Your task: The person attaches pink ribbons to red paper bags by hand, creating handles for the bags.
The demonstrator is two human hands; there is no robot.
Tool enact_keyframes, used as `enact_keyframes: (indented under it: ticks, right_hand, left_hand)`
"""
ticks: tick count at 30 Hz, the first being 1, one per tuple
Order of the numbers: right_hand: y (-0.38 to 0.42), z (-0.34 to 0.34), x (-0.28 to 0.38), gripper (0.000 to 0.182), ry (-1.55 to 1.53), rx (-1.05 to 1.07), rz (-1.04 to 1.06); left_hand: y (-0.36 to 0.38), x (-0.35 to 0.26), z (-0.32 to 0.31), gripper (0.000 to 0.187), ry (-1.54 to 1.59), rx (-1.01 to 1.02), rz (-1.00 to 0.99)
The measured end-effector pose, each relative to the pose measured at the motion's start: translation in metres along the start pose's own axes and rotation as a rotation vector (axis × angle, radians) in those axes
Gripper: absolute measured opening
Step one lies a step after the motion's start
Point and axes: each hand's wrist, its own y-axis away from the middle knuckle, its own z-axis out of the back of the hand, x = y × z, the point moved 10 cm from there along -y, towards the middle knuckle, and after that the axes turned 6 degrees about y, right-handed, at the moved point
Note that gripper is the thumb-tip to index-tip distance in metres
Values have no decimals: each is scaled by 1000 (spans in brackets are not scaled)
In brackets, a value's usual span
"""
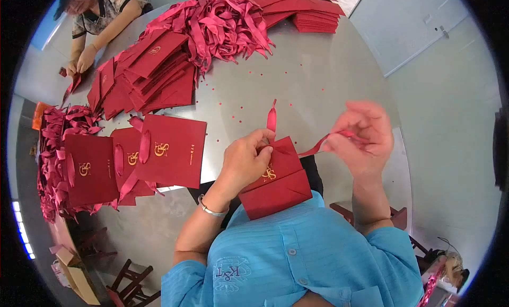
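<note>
A folded red paper bag with gold lettering lies at the table edge against my body. My left hand pinches its top edge, thumb on the front. From that edge a pink-red ribbon sticks up, its pointed end lying toward the table's middle. Another length of ribbon runs out to the right from the bag. My right hand, raised beside the bag and slightly blurred, has that length between thumb and fingers.
Red bags with ribbon handles lie at the left edge. Behind them are stacked flat bags, a large ribbon heap and more bags. Small red dots are scattered over the metal table. Another person's hands work at upper left.
</note>
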Motion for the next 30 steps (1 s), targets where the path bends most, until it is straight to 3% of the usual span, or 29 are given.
enact_keyframes:
  ticks: [2,3,5,6,8,9,11,12,15,17,20,24,26,30]
  right_hand:
    - [7,9,20,39,512,-44,259]
    - [6,9,21,39,513,-44,259]
    - [11,-3,46,25,690,-50,513]
    - [11,-6,50,25,689,-49,513]
    - [2,-1,28,16,433,-39,136]
    - [0,-2,33,16,433,-39,136]
    - [1,-13,-12,14,-56,72,-370]
    - [1,-16,-13,14,-57,75,-369]
    - [2,-39,-15,19,-109,178,-279]
    - [-1,-51,2,27,-39,230,10]
    - [-6,-52,9,28,99,297,130]
    - [-11,-40,9,21,268,274,129]
    - [-16,-31,19,17,432,172,308]
    - [-21,-29,23,17,388,103,400]
  left_hand:
    - [0,0,-1,22,9,-4,-17]
    - [0,0,0,20,43,-28,-60]
    - [2,-1,2,18,77,-53,-101]
    - [4,-1,1,18,42,-33,-78]
    - [6,-2,-1,19,7,-14,-55]
    - [6,-7,1,21,-63,-41,-89]
    - [7,-12,1,23,-134,-71,-124]
    - [7,-16,2,23,-160,-105,-170]
    - [7,-23,3,21,-205,-156,-202]
    - [6,-22,2,21,-224,-165,-194]
    - [8,-31,2,18,-286,-211,-295]
    - [9,-29,3,14,-281,-187,-266]
    - [9,-28,3,14,-276,-176,-255]
    - [7,-23,2,13,-219,-121,-191]
